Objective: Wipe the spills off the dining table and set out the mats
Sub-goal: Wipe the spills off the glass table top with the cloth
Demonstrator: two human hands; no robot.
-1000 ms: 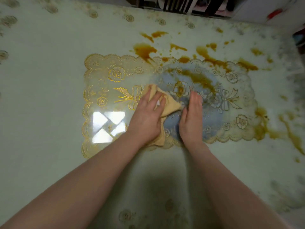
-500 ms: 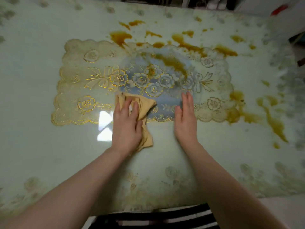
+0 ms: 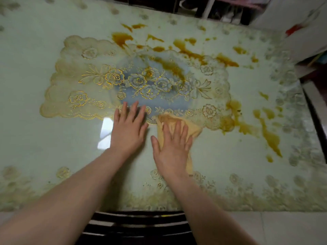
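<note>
Right hand [image 3: 172, 146], fingers spread flat, presses the yellow cloth [image 3: 192, 129] onto the lace mat [image 3: 79, 82] edge, flat left hand [image 3: 128, 129] beside it likely pinning the mat steady, brown spills [image 3: 267, 133] off right.

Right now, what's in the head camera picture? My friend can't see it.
The right hand presses a yellow cloth at the near edge of a gold-flowered mat, and the left hand lies flat beside it. Orange-brown spills mark the mat's far side and the table.
</note>
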